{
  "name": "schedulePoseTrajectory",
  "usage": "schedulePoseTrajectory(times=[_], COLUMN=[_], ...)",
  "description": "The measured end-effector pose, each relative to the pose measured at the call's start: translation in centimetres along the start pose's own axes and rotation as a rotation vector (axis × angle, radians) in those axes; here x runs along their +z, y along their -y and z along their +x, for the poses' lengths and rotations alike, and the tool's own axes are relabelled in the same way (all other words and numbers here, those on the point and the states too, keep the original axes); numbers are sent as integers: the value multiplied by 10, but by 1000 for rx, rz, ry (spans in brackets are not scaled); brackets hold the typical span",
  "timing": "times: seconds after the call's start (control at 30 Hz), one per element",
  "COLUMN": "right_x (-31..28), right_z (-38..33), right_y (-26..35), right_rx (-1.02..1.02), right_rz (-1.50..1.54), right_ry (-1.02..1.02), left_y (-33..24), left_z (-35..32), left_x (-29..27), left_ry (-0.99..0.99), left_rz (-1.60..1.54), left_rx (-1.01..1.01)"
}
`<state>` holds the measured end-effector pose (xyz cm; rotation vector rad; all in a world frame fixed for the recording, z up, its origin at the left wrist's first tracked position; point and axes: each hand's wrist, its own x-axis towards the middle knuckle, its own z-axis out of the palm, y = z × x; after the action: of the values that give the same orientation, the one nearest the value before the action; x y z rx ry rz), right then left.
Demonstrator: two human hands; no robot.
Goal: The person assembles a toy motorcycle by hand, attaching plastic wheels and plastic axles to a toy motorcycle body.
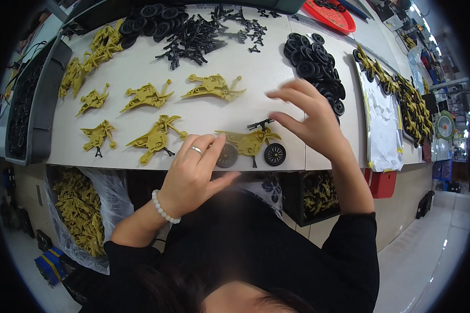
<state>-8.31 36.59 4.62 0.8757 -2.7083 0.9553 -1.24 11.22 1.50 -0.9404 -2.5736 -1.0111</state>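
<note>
Toy motorcycle, in the head view: it lies on its side at the near edge of the counter, with a yellow body, a black handlebar and two black wheels. Its front wheel shows in full; its rear wheel is blurred beside the left hand. That hand (it wears a ring and a bead bracelet) has its fingertips over the motorcycle's rear end and its thumb held apart; whether it grips anything, I cannot tell. The right hand is released, fingers spread and slightly blurred, with its thumb near the handlebar.

To the left of the motorcycle lie two yellow frames, each with a small black stand, and farther back a row of three more yellow frames. Beyond these are a heap of small black parts, a cluster of black wheels and a pile of yellow pieces. More loose wheels sit behind the right hand. Farther right, other yellow motorcycles lie close together beside a white sheet.
</note>
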Motion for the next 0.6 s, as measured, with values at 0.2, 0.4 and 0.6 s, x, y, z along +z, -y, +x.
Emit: schedulePoseTrajectory(times=[0.2,0.4,0.6], right_x=[47,20,-4], right_z=[60,47,-10], right_y=[-18,0,21], right_rx=[-393,-102,499], right_rz=[-223,175,1006], right_ry=[1,21,235], left_y=[-4,5,3], left_z=[7,33,43], left_x=[-13,-27,-26], left_ry=[-113,-245,-31], left_rz=[92,288,154], left_rx=[-10,7,168])
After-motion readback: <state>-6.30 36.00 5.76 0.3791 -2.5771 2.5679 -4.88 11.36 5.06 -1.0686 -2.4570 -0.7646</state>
